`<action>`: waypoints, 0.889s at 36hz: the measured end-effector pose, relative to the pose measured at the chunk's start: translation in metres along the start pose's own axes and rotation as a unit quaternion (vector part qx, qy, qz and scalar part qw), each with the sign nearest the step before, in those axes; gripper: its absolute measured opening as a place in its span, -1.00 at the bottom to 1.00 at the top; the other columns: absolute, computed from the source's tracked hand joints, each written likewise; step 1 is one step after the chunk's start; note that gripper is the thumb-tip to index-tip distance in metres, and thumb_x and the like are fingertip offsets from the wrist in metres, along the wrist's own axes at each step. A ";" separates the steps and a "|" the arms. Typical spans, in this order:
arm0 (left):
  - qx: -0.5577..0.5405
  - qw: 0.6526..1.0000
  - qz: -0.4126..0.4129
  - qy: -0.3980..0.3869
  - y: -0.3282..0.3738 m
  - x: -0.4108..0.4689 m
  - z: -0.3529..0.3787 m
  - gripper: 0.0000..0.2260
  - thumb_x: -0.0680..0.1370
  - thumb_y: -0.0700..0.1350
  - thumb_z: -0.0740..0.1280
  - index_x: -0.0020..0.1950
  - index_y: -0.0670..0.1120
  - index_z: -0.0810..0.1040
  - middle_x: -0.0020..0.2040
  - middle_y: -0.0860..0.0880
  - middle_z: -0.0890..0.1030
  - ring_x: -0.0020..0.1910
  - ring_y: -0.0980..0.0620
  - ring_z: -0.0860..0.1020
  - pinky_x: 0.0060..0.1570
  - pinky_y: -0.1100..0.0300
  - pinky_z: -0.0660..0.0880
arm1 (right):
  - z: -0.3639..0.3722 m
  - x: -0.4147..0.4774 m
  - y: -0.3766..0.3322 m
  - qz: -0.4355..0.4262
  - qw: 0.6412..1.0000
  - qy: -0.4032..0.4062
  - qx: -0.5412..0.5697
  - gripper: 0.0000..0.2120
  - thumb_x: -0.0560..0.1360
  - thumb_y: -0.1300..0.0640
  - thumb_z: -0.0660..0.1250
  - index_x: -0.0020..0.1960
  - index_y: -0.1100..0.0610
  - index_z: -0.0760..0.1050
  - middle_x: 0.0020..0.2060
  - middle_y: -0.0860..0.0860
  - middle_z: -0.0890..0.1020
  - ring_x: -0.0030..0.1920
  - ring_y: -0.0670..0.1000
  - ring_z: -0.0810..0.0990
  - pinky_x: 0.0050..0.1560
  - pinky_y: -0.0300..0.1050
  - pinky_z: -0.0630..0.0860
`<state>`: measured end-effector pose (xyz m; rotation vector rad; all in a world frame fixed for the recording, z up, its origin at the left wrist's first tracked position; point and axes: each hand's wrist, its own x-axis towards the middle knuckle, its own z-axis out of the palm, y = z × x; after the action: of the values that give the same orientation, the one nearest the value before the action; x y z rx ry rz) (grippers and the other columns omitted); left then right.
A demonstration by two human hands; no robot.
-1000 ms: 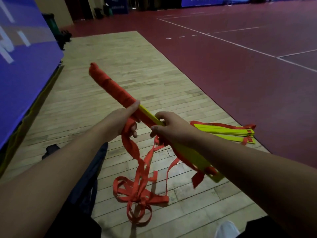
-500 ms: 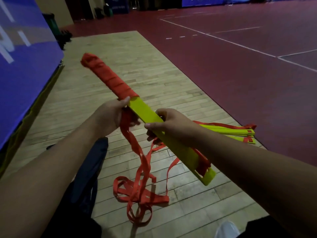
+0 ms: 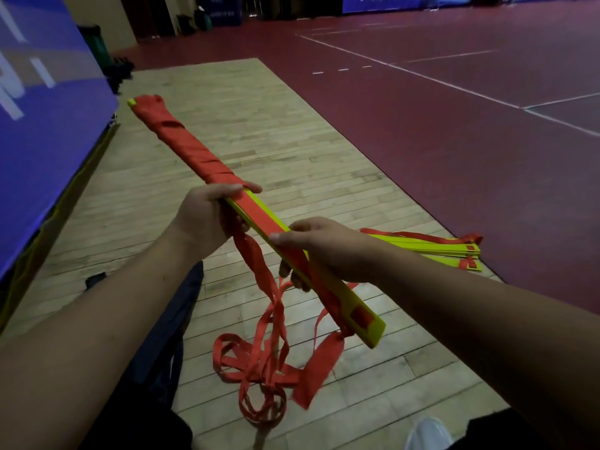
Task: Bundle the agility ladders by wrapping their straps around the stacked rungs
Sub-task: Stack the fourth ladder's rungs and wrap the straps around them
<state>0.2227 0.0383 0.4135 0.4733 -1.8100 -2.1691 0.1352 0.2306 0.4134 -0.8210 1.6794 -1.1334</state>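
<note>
Rung stack [image 3: 344,302] is held up in mid-air, slanted away to the far left, above the wooden floor [image 3: 292,151]. The far half is already bound tight in red strap [image 3: 191,147]. The near half is bare yellow, w/ one run of strap laid flat along its top.

Left hand [image 3: 207,219] is clamped round the stack right at the edge of the wrap, thumb on top, fingers curled under. Right hand [image 3: 324,248] is clamped on the bare part nearer the body, thumb over, fingertips hooked beneath.

The rest of the strap is seen hanging from under the left hand to a tangled heap on the floor. Whether it's pinched in that palm or just running past can't be told, as the fingers are hidden.

Handling: the rungs are judged light, flat, stiff plastic, prob. slick face to face. The stack is best gripped across its width and squeezed so nothing fans out. The strap is soft, limp webbing, easily twisted & snagged, so it's best taken close to the stack and pulled taut.

A second ladder [image 3: 438,248] is seen lying on the floor beyond the right wrist.
</note>
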 end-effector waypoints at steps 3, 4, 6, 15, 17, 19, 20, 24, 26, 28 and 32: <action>0.001 0.999 -0.014 0.031 0.002 0.002 -0.002 -0.77 0.59 -0.09 0.21 0.03 -0.20 0.58 -0.27 -0.07 0.53 -0.31 0.02 0.54 -0.22 0.17 0.46 | 0.002 0.000 0.003 -0.034 0.997 -0.041 0.064 -0.67 0.63 0.14 0.32 0.33 0.28 0.42 0.10 0.33 0.65 -0.06 0.25 0.68 -0.05 0.08 0.65; -0.001 0.999 -0.025 0.045 0.003 0.003 -0.001 -0.79 0.59 -0.08 0.22 0.03 -0.20 0.55 -0.24 -0.08 0.54 -0.31 0.01 0.56 -0.23 0.16 0.46 | 0.001 0.002 0.003 -0.040 0.995 -0.044 0.084 -0.67 0.63 0.19 0.31 0.35 0.28 0.39 0.11 0.33 0.64 -0.03 0.28 0.68 -0.06 0.09 0.67; 0.030 0.996 -0.057 0.055 0.003 0.003 0.000 -0.79 0.61 -0.03 0.22 0.00 -0.17 0.50 -0.28 -0.09 0.54 -0.38 0.00 0.55 -0.32 0.16 0.46 | 0.003 0.002 0.002 -0.047 0.993 -0.041 0.101 -0.68 0.63 0.24 0.29 0.35 0.29 0.37 0.11 0.33 0.65 -0.05 0.29 0.68 -0.09 0.09 0.69; 0.145 0.981 -0.110 0.062 -0.010 0.006 0.007 -0.57 0.57 0.23 0.30 -0.01 -0.17 0.50 -0.43 -0.03 0.44 -0.50 0.05 0.42 -0.49 0.27 0.42 | 0.010 0.014 0.003 -0.072 0.954 0.145 -0.252 -0.81 0.61 0.26 0.28 0.16 0.13 0.33 0.01 0.14 0.59 -0.25 0.01 0.61 -0.34 -0.18 0.58; 0.123 0.984 -0.094 0.085 -0.011 0.006 0.008 -0.68 0.61 0.11 0.30 -0.11 -0.14 0.48 -0.40 -0.05 0.42 -0.50 0.05 0.42 -0.50 0.27 0.43 | 0.013 0.015 0.003 -0.064 0.959 0.127 -0.244 -0.78 0.61 0.20 0.30 0.19 0.12 0.31 0.01 0.12 0.57 -0.19 0.04 0.61 -0.26 -0.14 0.60; 0.057 0.993 -0.072 0.071 -0.009 0.003 0.006 -0.80 0.62 -0.10 0.24 -0.12 -0.18 0.52 -0.34 -0.09 0.42 -0.45 0.03 0.44 -0.46 0.26 0.45 | 0.013 0.016 0.004 -0.049 0.974 0.106 -0.192 -0.68 0.59 0.08 0.36 0.25 0.11 0.31 0.05 0.13 0.62 -0.05 0.12 0.66 -0.03 0.06 0.65; 0.028 0.996 -0.059 0.053 -0.008 0.001 0.004 -0.84 0.59 -0.17 0.23 -0.11 -0.19 0.54 -0.30 -0.10 0.45 -0.40 0.01 0.47 -0.40 0.23 0.47 | 0.011 0.016 0.004 -0.041 0.981 0.102 -0.159 -0.63 0.57 0.03 0.39 0.27 0.10 0.32 0.06 0.14 0.64 0.01 0.16 0.67 0.05 0.13 0.64; -0.049 0.998 -0.023 -0.028 0.001 -0.006 -0.006 -0.82 0.47 -0.14 0.30 -0.03 -0.19 0.62 -0.20 -0.13 0.58 -0.19 -0.09 0.60 -0.11 0.09 0.56 | 0.005 0.009 -0.002 -0.031 0.998 0.044 -0.041 -0.66 0.57 -0.03 0.39 0.25 0.12 0.47 0.03 0.17 0.71 0.01 0.17 0.69 -0.09 0.00 0.60; -0.052 0.998 -0.018 -0.044 0.002 -0.009 -0.004 -0.79 0.45 -0.11 0.30 -0.01 -0.19 0.60 -0.22 -0.11 0.58 -0.21 -0.06 0.61 -0.17 0.12 0.60 | 0.005 0.003 -0.003 -0.029 1.000 -0.001 -0.004 -0.78 0.60 0.02 0.36 0.11 0.16 0.57 -0.12 0.12 0.73 -0.11 0.10 0.70 -0.19 -0.11 0.59; -0.038 0.998 -0.019 -0.045 0.003 -0.012 -0.003 -0.79 0.47 -0.10 0.29 0.00 -0.19 0.58 -0.23 -0.10 0.59 -0.22 -0.04 0.62 -0.19 0.13 0.60 | 0.007 0.000 -0.002 -0.040 0.999 -0.016 0.010 -0.82 0.61 0.05 0.35 0.08 0.16 0.59 -0.17 0.08 0.72 -0.16 0.05 0.70 -0.20 -0.14 0.60; 0.065 0.996 -0.054 -0.018 0.002 -0.016 -0.006 -0.73 0.61 0.04 0.26 0.02 -0.17 0.53 -0.26 -0.10 0.58 -0.28 -0.06 0.59 -0.22 0.14 0.54 | 0.010 -0.001 -0.001 -0.100 0.995 0.012 -0.007 -0.75 0.65 0.14 0.30 0.26 0.25 0.49 -0.01 0.19 0.71 -0.12 0.05 0.72 -0.18 -0.16 0.61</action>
<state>0.2399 0.0395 0.4157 0.5784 -1.9969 -2.1508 0.1455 0.2279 0.4134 -1.0055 1.6549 -1.2725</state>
